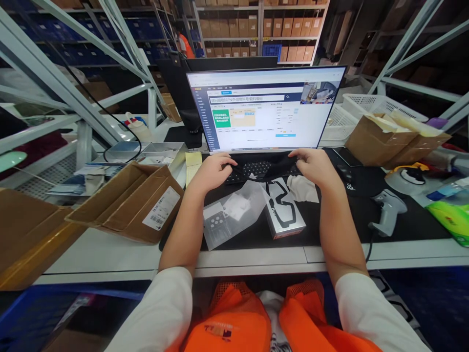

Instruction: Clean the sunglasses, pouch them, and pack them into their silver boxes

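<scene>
Both hands are over the black keyboard (258,169), below the monitor. A thin, dark, band-like item (280,165) runs between them; against the black keyboard and mat, its outline and kind are hard to make out. My left hand (217,171) has its fingers bent and pinched at the left end. My right hand (311,165) is curled the same way at the right end. Just in front lie a clear plastic bag (232,210) with small pieces visible through it and a white box (284,210) printed with a black frame outline. A crumpled white piece (303,188) lies beside the box.
The lit monitor (264,107) stands behind the keyboard. An open cardboard box (135,205) sits at left, near a yellow note pad (193,166). On the right are a barcode scanner (389,212), a mouse (344,172), brown cartons (381,139) and a white basket (384,107).
</scene>
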{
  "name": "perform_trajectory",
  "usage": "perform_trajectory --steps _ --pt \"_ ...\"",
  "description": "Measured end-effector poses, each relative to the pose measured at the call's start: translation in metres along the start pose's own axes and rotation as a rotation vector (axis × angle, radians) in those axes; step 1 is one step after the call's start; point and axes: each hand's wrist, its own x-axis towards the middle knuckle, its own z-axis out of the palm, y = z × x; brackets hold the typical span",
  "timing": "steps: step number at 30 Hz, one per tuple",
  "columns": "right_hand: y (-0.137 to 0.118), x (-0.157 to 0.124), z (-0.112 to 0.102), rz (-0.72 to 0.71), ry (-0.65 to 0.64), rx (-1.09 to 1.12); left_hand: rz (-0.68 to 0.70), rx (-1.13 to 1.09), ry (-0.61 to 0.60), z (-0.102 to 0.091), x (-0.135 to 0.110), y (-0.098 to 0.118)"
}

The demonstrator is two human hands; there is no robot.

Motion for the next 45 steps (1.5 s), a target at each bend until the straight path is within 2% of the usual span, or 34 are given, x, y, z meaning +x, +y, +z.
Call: perform_trajectory --steps 3,5,8,12,14,17,19,21,23,26,30,33,35,38,41,45 --pt "0.005 0.002 0.004 0.030 -0.028 -0.117 -0.015 0.018 -0.081 -0.006 -0.001 -0.004" --pt "0.006 0.004 0.005 0.053 -0.075 -0.115 -0.048 0.010 -0.084 -0.007 -0.002 -0.010" --pt "0.004 0.003 0.001 0.087 -0.198 0.038 -0.125 -0.066 -0.080 -0.010 -0.003 -0.019" --pt "0.006 0.000 -0.015 0.098 -0.317 0.310 -0.215 -0.340 -0.157 -0.016 -0.006 -0.026" --pt "0.011 -0.001 -0.021 0.075 -0.292 0.439 -0.233 -0.534 -0.093 -0.018 -0.005 -0.025" --pt "0.021 0.000 -0.022 0.061 -0.196 0.634 -0.248 -0.785 0.136 -0.015 -0.001 -0.022" --pt "0.025 0.001 -0.019 0.078 -0.145 0.751 -0.265 -0.872 0.234 -0.012 0.001 -0.021" --pt "0.027 0.002 -0.015 0.111 -0.109 0.840 -0.271 -0.894 0.229 -0.010 0.002 -0.021" --pt "0.025 0.001 -0.014 0.139 -0.094 0.895 -0.257 -0.864 0.155 -0.009 0.001 -0.024" --pt "0.020 0.000 -0.016 0.142 -0.128 0.844 -0.192 -0.780 0.091 -0.009 -0.002 -0.026" --pt "0.009 -0.003 -0.022 0.118 -0.210 0.599 -0.011 -0.732 0.175 -0.012 -0.003 -0.017" --pt "0.004 -0.003 -0.021 0.099 -0.280 0.527 0.061 -0.803 0.205 -0.016 -0.004 -0.010" --pt "0.003 -0.001 -0.018 0.111 -0.304 0.542 0.041 -0.900 0.153 -0.018 -0.007 -0.010" --pt "0.003 0.001 -0.016 0.145 -0.317 0.608 -0.059 -0.968 0.087 -0.020 -0.010 -0.015" --pt "-0.001 0.001 -0.017 0.147 -0.349 0.559 -0.128 -0.854 0.049 -0.022 -0.011 -0.015" --pt "-0.009 -0.002 -0.016 0.093 -0.400 0.383 -0.079 -0.598 0.043 -0.024 -0.009 -0.002"
